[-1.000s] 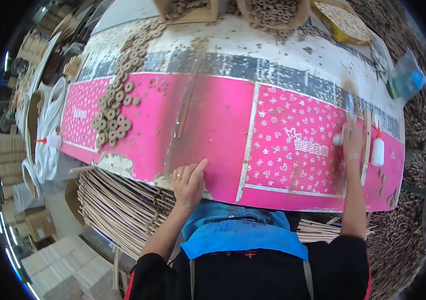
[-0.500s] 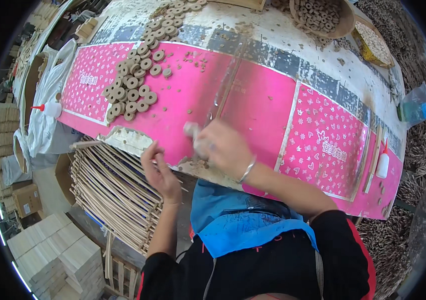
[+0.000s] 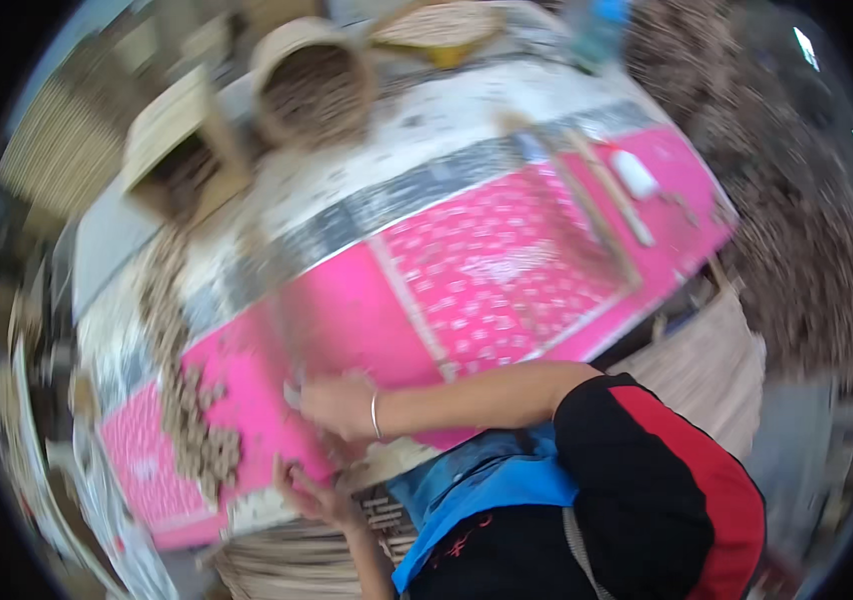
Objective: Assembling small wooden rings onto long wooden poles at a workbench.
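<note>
My right hand (image 3: 340, 405), with a bracelet at the wrist, is low over the pink table cover (image 3: 347, 315). Its fingers are curled round a small whitish thing (image 3: 293, 393), too blurred to name. Beside it, at the near table edge, my left hand (image 3: 313, 500) has its fingers apart and holds nothing. To the left of both hands lies a heap of brown rings (image 3: 205, 440) with holes through their middles, trailing away toward the far side.
A tub (image 3: 312, 80) and a wooden box (image 3: 172, 150) stand at the far side. A white squeeze bottle (image 3: 635, 175) lies by a wooden strip (image 3: 615, 190) at right. Thin wooden sticks (image 3: 287, 565) are stacked below the near edge. Much is blurred.
The view has swung to the right, so the table sits tilted and more of its right side shows. My right hand stays curled round the whitish thing; my left hand's fingers are more spread.
</note>
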`<state>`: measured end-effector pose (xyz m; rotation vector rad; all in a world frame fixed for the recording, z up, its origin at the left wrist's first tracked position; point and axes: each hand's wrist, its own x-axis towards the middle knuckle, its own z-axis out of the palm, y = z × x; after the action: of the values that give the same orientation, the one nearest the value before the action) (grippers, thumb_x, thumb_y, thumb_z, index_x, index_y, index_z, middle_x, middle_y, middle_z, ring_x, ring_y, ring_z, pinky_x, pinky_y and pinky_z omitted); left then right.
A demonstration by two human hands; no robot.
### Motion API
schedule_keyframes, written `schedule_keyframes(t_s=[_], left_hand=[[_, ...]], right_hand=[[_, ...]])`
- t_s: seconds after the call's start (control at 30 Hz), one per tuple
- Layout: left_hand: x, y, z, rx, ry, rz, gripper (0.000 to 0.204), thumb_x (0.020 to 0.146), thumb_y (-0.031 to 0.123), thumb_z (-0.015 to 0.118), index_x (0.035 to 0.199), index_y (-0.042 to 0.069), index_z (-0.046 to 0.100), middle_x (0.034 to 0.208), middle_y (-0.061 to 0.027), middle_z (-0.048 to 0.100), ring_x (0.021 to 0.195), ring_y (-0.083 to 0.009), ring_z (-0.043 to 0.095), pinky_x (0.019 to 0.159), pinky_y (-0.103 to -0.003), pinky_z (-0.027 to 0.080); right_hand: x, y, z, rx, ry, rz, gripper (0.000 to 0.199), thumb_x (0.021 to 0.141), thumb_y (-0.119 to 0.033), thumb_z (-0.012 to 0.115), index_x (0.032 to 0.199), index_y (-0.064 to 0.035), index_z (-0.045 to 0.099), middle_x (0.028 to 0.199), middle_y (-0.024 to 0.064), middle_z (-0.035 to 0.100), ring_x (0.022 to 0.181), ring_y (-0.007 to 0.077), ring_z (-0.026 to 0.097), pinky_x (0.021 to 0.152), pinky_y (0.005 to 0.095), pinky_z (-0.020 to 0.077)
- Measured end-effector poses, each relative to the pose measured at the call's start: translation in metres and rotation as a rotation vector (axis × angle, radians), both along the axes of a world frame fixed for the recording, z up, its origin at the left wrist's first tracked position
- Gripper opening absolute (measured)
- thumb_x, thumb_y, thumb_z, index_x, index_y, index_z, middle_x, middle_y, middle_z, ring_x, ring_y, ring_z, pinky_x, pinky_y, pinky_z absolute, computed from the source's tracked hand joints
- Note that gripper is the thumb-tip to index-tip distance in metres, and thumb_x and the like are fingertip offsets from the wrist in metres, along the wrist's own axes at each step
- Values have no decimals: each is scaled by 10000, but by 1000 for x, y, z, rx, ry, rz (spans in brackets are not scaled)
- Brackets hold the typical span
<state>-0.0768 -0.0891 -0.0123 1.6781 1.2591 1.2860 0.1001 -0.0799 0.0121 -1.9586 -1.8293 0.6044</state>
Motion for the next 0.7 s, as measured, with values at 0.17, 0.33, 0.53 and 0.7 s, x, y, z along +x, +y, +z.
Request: schedule_keyframes(t_s=[0.17, 0.33, 0.53, 0.7], left_hand=[[55, 2, 6, 74, -23, -369, 309, 1036, 57, 431, 1310, -48, 529, 957, -67, 534, 873, -165, 502, 802, -290, 434], [118, -45, 22, -10, 82, -631, 319, 1025, 10, 425, 1321, -44, 531, 929, -69, 542, 857, -136, 501, 796, -262, 424], [196, -109, 26, -32, 207, -929, 270, 995, 6, 484, 1230, -30, 612, 898, -85, 604, 824, -159, 579, 749, -295, 472], [270, -157, 26, 127, 371, -1279, 255, 963, -8, 532, 1195, 1, 636, 895, -121, 612, 833, -220, 602, 762, -327, 472]], right_hand=[[87, -163, 5, 330, 573, -213, 198, 894, -251, 628, 993, -86, 674, 953, 85, 637, 903, 266, 637, 777, 380, 511], [204, -340, 43, 571, 51, -883, 152, 887, -162, 676, 998, -59, 676, 890, 89, 609, 869, 222, 629, 749, 353, 495], [260, -443, 55, 527, -334, -1082, 188, 773, -73, 717, 948, -107, 658, 902, 80, 575, 871, 291, 587, 754, 389, 481], [289, -486, -23, 435, -337, -996, 206, 785, -179, 728, 977, -136, 667, 988, 71, 577, 1012, 286, 550, 910, 460, 415]])
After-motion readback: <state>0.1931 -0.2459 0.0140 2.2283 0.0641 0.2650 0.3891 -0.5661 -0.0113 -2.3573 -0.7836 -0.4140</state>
